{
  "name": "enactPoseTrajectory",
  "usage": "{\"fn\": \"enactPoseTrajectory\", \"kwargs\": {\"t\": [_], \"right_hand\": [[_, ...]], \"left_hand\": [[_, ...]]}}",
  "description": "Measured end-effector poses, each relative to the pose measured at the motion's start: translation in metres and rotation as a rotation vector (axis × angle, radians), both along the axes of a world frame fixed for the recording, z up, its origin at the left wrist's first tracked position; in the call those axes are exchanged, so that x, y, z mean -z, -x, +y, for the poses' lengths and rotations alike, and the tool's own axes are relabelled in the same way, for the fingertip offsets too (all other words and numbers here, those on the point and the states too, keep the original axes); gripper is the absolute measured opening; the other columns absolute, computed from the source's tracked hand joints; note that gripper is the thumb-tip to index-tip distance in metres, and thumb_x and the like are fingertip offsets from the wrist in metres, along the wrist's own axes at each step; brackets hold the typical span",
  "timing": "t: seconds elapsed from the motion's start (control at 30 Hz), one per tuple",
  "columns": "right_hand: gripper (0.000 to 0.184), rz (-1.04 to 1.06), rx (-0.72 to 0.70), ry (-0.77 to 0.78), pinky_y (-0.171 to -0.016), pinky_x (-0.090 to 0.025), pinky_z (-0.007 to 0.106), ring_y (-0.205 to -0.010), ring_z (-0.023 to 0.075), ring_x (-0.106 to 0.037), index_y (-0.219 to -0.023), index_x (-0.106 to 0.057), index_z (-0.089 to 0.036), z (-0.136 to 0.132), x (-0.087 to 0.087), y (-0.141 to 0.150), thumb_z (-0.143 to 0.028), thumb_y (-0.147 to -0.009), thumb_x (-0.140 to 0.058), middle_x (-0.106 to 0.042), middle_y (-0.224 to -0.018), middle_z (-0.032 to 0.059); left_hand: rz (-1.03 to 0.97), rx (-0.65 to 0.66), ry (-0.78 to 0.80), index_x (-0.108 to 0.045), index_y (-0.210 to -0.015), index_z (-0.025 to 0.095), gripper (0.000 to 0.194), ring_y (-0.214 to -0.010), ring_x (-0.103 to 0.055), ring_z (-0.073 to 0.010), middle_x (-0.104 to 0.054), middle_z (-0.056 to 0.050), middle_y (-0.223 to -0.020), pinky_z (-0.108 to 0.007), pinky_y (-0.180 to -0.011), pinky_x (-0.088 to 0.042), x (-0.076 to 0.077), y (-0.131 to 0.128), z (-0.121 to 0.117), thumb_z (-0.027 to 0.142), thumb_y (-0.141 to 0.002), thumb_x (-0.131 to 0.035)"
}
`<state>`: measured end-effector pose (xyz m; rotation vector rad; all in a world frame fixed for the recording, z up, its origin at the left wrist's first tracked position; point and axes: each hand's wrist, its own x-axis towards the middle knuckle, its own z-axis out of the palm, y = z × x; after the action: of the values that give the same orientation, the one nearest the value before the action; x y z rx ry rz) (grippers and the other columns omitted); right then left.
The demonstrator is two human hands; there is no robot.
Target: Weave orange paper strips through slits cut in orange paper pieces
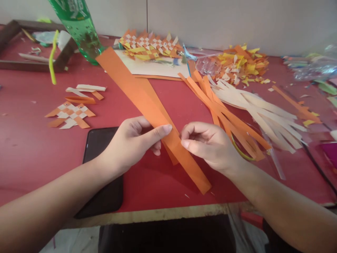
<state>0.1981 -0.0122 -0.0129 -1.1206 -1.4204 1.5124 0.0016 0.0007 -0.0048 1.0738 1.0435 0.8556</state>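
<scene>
A long, wide orange paper strip [129, 89] runs slantwise across the middle, raised above the red table. My left hand [137, 140] grips it with the thumb flat on top and the fingers behind. At the strip's right edge, the thumb and forefinger of my right hand [207, 144] are pinched together on the paper. Another orange strip [155, 100] shows behind the first one; whether my left fingers hold it too is hidden. Under my left wrist lies a black phone [102, 189]. Thin orange strips [223, 116] are bunched just beyond my right hand.
Cream strips [263, 109] spread at right. A woven paper fish [71, 114] lies at left, with more woven fish [150, 44] on a white sheet [158, 68] at the back. A green bottle [84, 35], a dark frame [15, 65] and a scrap pile [239, 63] stand along the wall.
</scene>
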Motion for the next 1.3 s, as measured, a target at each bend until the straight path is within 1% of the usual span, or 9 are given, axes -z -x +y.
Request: {"fn": "enactPoseTrajectory", "kwargs": {"t": [0.13, 0.33, 0.57, 0.67, 0.73, 0.83, 0.93, 1.13, 1.3], "right_hand": [[0.009, -0.016, 0.008, 0.011, -0.048, -0.031, 0.02, -0.054, 0.0052, -0.041, -0.07, -0.06, -0.016, 0.0, -0.001, -0.001, -0.011, -0.076, -0.065, -0.052, -0.063, -0.0051], [0.009, 0.002, 0.0, 0.046, -0.047, -0.032, 0.021, -0.052, 0.0068, -0.044, -0.069, -0.06, -0.016, -0.001, 0.002, -0.006, -0.01, -0.074, -0.064, -0.053, -0.06, -0.0042], [0.014, 0.178, 0.066, 0.014, -0.048, -0.032, 0.026, -0.05, 0.0097, -0.046, -0.065, -0.058, -0.018, -0.001, 0.003, -0.013, -0.006, -0.073, -0.058, -0.053, -0.058, -0.0024], [0.014, 0.266, 0.186, -0.017, -0.048, -0.031, 0.026, -0.051, 0.0105, -0.046, -0.063, -0.058, -0.019, 0.001, 0.002, -0.01, -0.011, -0.074, -0.058, -0.05, -0.057, -0.0021], [0.014, 0.254, 0.233, 0.001, -0.048, -0.032, 0.026, -0.051, 0.0107, -0.047, -0.066, -0.059, -0.019, 0.002, 0.002, -0.007, -0.016, -0.08, -0.058, -0.051, -0.059, -0.0016], [0.015, 0.105, 0.165, 0.047, -0.047, -0.034, 0.025, -0.052, 0.0099, -0.048, -0.076, -0.064, -0.02, 0.001, 0.001, -0.004, -0.029, -0.087, -0.062, -0.054, -0.064, -0.002], [0.017, -0.08, 0.065, 0.01, -0.048, -0.036, 0.023, -0.054, 0.009, -0.047, -0.077, -0.065, -0.019, -0.002, -0.003, -0.001, -0.034, -0.084, -0.07, -0.055, -0.064, -0.0026], [0.011, -0.141, 0.021, -0.043, -0.046, -0.039, 0.021, -0.054, 0.0083, -0.051, -0.079, -0.064, -0.017, -0.004, -0.005, 0.002, -0.026, -0.081, -0.071, -0.06, -0.067, -0.0013], [0.007, -0.119, 0.014, -0.022, -0.049, -0.041, 0.021, -0.056, 0.0088, -0.051, -0.079, -0.062, -0.018, -0.002, -0.001, -0.001, -0.021, -0.079, -0.069, -0.058, -0.067, -0.0019]], "left_hand": [[-0.098, -0.184, -0.024, -0.062, -0.067, 0.017, 0.02, -0.042, -0.048, -0.0062, -0.051, 0.006, -0.051, -0.017, -0.042, -0.04, 0.0, -0.002, 0.004, 0.023, -0.085, -0.068], [-0.291, -0.637, 0.013, -0.051, -0.066, 0.021, 0.024, -0.044, -0.04, -0.0051, -0.047, 0.008, -0.056, -0.016, -0.04, -0.035, -0.005, 0.003, 0.02, 0.015, -0.081, -0.07], [-0.415, -0.771, 0.188, -0.044, -0.06, 0.022, 0.033, -0.04, -0.038, -0.0036, -0.038, 0.008, -0.043, -0.014, -0.038, -0.035, -0.01, 0.012, 0.033, 0.012, -0.089, -0.059], [-0.395, -0.612, 0.289, -0.046, -0.063, 0.021, 0.029, -0.034, -0.041, -0.0023, -0.041, 0.01, -0.04, -0.012, -0.034, -0.035, -0.011, 0.006, 0.027, 0.016, -0.088, -0.059], [-0.333, -0.317, 0.345, -0.051, -0.066, 0.019, 0.023, -0.039, -0.055, -0.0061, -0.054, 0.006, -0.046, -0.014, -0.038, -0.044, -0.011, 0.002, 0.02, 0.013, -0.087, -0.056], [-0.244, 0.118, 0.435, -0.059, -0.071, 0.014, 0.014, -0.057, -0.071, -0.0143, -0.069, -0.004, -0.058, -0.018, -0.051, -0.056, -0.009, 0.0, 0.011, 0.009, -0.084, -0.059], [-0.191, 0.368, 0.449, -0.067, -0.082, 0.012, 0.003, -0.065, -0.073, -0.0149, -0.074, -0.007, -0.069, -0.018, -0.056, -0.059, -0.007, 0.002, 0.008, 0.011, -0.084, -0.065], [-0.058, 0.452, 0.316, -0.07, -0.09, 0.015, 0.008, -0.071, -0.074, -0.0137, -0.074, -0.004, -0.083, -0.018, -0.062, -0.06, -0.005, 0.005, 0.01, 0.022, -0.085, -0.069], [-0.007, 0.404, 0.253, -0.068, -0.09, 0.015, 0.02, -0.061, -0.07, -0.0128, -0.071, -0.002, -0.072, -0.018, -0.055, -0.059, -0.006, 0.004, 0.008, 0.032, -0.081, -0.074]]}}
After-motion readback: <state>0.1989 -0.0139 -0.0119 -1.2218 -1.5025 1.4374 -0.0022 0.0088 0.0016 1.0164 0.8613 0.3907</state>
